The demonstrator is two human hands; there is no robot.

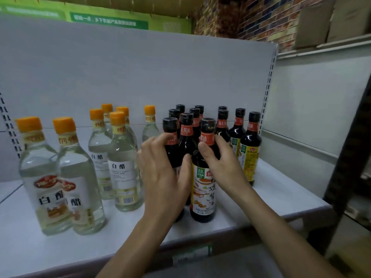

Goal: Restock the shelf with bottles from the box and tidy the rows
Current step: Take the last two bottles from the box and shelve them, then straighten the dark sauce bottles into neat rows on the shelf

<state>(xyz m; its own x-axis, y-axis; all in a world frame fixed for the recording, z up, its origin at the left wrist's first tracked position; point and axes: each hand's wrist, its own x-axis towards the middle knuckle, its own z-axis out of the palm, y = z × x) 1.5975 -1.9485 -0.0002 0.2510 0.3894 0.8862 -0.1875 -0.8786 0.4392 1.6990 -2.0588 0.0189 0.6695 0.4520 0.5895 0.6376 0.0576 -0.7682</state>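
Note:
Several dark soy sauce bottles with black caps stand in rows on the white shelf point(281, 199). My left hand point(164, 173) grips the front-left soy sauce bottle point(170, 129) around its shoulder. My right hand point(216, 159) grips the front-middle soy sauce bottle point(204, 189) at its neck and shoulder; its yellow and white label faces me. Both bottles stand upright on the shelf, side by side. To the left stand several clear white vinegar bottles point(124, 169) with orange caps. No box is in view.
The shelf's white back panel point(140, 73) rises behind the bottles. Two more soy sauce bottles point(251, 149) stand at the right end. A dark upright post point(349, 157) stands at the far right. The shelf's front edge point(200, 243) carries a green price tag.

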